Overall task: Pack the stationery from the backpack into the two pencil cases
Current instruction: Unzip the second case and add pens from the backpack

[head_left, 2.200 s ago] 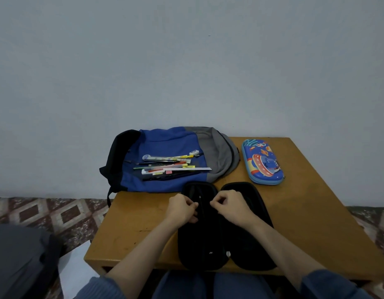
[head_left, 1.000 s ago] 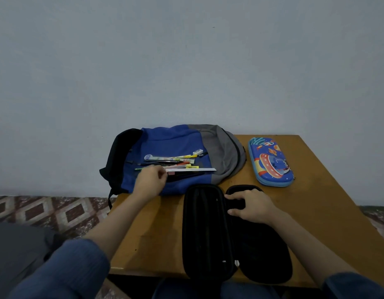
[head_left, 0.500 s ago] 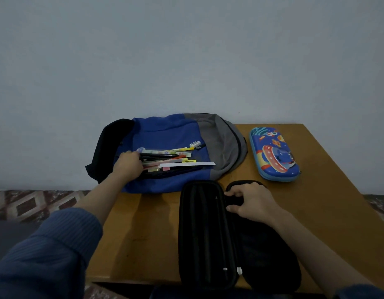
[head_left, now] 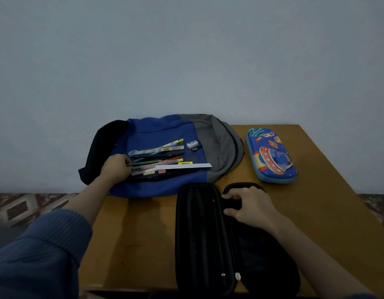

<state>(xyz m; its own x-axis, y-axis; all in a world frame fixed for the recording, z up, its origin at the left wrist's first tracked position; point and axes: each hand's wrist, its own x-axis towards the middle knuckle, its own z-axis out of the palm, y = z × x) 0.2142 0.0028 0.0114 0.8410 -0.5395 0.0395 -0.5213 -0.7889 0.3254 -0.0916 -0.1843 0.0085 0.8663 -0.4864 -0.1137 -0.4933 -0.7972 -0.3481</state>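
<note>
Curling left hand (head_left: 116,168) fingers round pen ends in the stationery pile (head_left: 165,161) atop the backpack (head_left: 160,130); clamping right hand (head_left: 249,206) on the open black pencil case (head_left: 199,234), 1 of 2. Risks dragging neighbouring pens loose, scattering them off the fabric.

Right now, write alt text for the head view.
The left hand grips pens piled on a blue backpack while the right hand holds an open black pencil case on a wooden table. A closed colourful pencil case lies at the right.
</note>
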